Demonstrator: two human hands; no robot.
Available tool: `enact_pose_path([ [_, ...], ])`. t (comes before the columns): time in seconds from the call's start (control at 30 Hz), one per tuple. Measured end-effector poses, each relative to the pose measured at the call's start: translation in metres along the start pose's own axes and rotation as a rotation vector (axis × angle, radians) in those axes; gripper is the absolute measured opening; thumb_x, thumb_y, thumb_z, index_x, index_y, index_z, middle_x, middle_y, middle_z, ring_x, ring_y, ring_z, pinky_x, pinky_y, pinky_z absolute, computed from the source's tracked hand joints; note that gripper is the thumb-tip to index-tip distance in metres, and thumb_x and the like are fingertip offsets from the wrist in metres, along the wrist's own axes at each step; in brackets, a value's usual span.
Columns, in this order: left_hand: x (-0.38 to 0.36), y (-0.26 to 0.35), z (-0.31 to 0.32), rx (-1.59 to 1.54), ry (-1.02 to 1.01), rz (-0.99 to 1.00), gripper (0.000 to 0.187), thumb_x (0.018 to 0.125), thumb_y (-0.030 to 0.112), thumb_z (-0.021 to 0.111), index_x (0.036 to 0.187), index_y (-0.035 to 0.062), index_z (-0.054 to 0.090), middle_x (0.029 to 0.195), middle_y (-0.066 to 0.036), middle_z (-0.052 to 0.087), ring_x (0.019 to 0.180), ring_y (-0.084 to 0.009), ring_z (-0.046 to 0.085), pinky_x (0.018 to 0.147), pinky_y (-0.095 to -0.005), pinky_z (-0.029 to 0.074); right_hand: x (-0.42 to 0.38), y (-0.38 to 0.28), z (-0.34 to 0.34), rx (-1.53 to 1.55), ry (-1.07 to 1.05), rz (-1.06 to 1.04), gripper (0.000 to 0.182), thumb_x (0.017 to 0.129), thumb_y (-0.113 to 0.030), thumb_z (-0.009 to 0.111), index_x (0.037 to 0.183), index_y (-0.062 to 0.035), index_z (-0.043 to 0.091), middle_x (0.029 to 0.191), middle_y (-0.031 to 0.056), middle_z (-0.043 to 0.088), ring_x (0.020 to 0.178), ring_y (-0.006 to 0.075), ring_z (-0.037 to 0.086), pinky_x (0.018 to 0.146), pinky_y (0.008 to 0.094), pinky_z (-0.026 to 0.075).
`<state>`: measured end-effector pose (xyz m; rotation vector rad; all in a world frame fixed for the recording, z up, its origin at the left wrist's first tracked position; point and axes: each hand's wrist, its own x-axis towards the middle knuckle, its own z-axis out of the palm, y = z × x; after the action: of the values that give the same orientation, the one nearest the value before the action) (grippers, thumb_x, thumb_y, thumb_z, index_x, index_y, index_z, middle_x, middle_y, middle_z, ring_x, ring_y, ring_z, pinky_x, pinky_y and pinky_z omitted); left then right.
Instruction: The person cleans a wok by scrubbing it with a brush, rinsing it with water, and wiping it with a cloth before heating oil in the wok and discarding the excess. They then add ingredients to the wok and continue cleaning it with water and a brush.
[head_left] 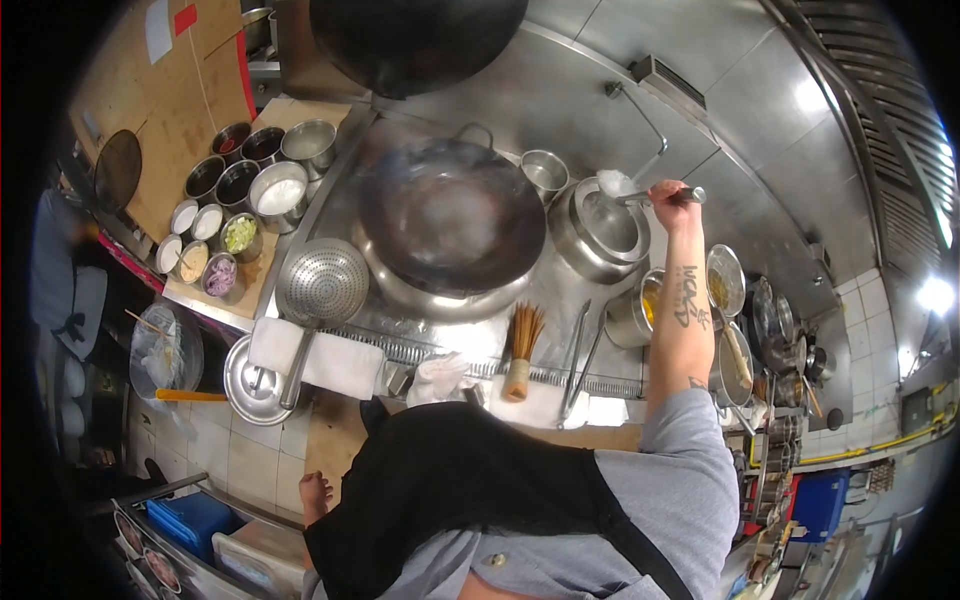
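Observation:
My right hand (675, 204) is closed round the handle of a ladle (614, 184), whose bowl is over the steel pot (603, 232) right of the wok. Low at my left side hangs my left hand (316, 491), its fingers curled; whether anything is in them is too small to make out. The big dark wok (452, 216) sits on the burner in the middle, its inside hazy. Left of it lies a perforated strainer (322, 283), its handle over a white towel (335, 368). A bamboo brush (521, 360) and metal tongs (575, 362) rest along the front edge.
Several pots of ingredients, one with chopped green pieces (240, 234), stand on the left board. A steel bowl (544, 172) is behind the pot. Another wok (415, 40) hangs at the top. A lid (257, 385) is at lower left. Another person (55, 270) stands at far left.

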<state>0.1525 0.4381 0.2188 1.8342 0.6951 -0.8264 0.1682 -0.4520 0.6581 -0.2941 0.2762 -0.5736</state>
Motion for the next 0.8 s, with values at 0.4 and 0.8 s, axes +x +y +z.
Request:
enact_pose_path([
  [0.4,0.008,0.011,0.010,-0.093,0.015,-0.066,0.024,0.093,0.022,0.057,0.106,0.0016,0.059,0.080,-0.007,0.062,0.059,-0.0184,0.061,0.048,-0.0317,0.045,-0.049,0.133,0.102,0.219,-0.054,0.317,0.027,0.083,0.004,0.043,0.106,0.0079,0.030,0.067,0.0060,0.048,0.055,0.0176,0.051,0.051,0.0295,0.050],
  [0.8,0.005,-0.031,-0.016,-0.203,0.041,-0.190,0.020,0.094,0.019,0.057,0.103,0.0020,0.061,0.077,-0.006,0.061,0.061,-0.0198,0.061,0.052,-0.0346,0.047,-0.068,0.323,0.185,0.242,-0.194,0.685,0.050,0.089,0.003,0.043,0.125,0.0212,0.013,0.072,0.0070,0.047,0.055,0.0164,0.054,0.046,0.0270,0.048],
])
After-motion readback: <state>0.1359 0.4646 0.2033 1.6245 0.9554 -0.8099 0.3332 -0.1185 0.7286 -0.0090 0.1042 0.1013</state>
